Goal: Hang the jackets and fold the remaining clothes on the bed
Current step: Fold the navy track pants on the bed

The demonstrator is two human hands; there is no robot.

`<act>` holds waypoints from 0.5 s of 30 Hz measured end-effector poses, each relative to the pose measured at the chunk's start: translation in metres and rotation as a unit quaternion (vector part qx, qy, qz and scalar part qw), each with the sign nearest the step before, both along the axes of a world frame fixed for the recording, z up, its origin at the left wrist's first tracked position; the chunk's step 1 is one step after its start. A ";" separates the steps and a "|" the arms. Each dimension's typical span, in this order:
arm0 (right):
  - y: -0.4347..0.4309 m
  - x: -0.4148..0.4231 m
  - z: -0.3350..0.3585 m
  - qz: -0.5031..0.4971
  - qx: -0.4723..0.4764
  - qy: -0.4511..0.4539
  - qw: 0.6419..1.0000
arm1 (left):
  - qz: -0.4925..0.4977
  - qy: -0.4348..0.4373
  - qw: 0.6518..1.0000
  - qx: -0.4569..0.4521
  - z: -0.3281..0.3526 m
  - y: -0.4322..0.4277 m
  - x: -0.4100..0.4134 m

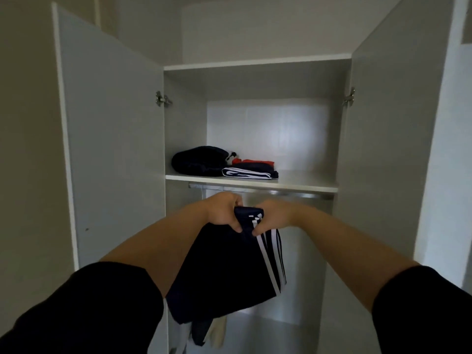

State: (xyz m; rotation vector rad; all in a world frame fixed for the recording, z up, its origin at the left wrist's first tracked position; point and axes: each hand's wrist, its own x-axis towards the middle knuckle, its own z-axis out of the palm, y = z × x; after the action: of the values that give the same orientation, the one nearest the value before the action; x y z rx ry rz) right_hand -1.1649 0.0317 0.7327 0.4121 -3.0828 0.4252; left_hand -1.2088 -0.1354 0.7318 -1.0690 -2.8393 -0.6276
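Hands [224, 210] [273, 215] pinch navy jacket [224, 272], perhaps trousers.

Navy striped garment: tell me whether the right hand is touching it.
Touching. The head view shows the right hand pinching the navy striped garment at its top edge, beside the left hand.

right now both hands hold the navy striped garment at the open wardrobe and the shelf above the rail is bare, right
Not bare: the head view shows the shelf holding a dark bundle, a folded striped piece and something red. The left hand and right hand do hold the navy striped garment at the open wardrobe.
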 end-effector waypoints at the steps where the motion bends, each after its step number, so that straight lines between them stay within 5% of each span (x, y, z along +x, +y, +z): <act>1: 0.004 -0.016 -0.001 -0.003 -0.019 -0.003 1.000 | 0.003 -0.002 1.000 0.007 0.000 0.001 -0.014; 7: 0.012 -0.106 -0.013 -0.019 -0.155 -0.066 0.986 | -0.009 -0.017 1.000 -0.004 -0.006 0.007 -0.100; 12: 0.013 -0.178 -0.001 -0.098 -0.322 0.037 0.941 | -0.018 -0.022 0.990 0.139 0.015 0.005 -0.183; 15: 0.013 -0.216 0.018 -0.104 -0.369 0.060 0.922 | -0.042 -0.061 0.991 0.109 0.039 0.005 -0.229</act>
State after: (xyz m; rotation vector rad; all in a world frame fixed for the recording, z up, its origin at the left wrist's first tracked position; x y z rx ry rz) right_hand -1.3811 0.0449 0.7510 0.0772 -2.5352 1.3969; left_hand -1.4374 -0.1306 0.7710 -1.1539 -2.7520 -1.0169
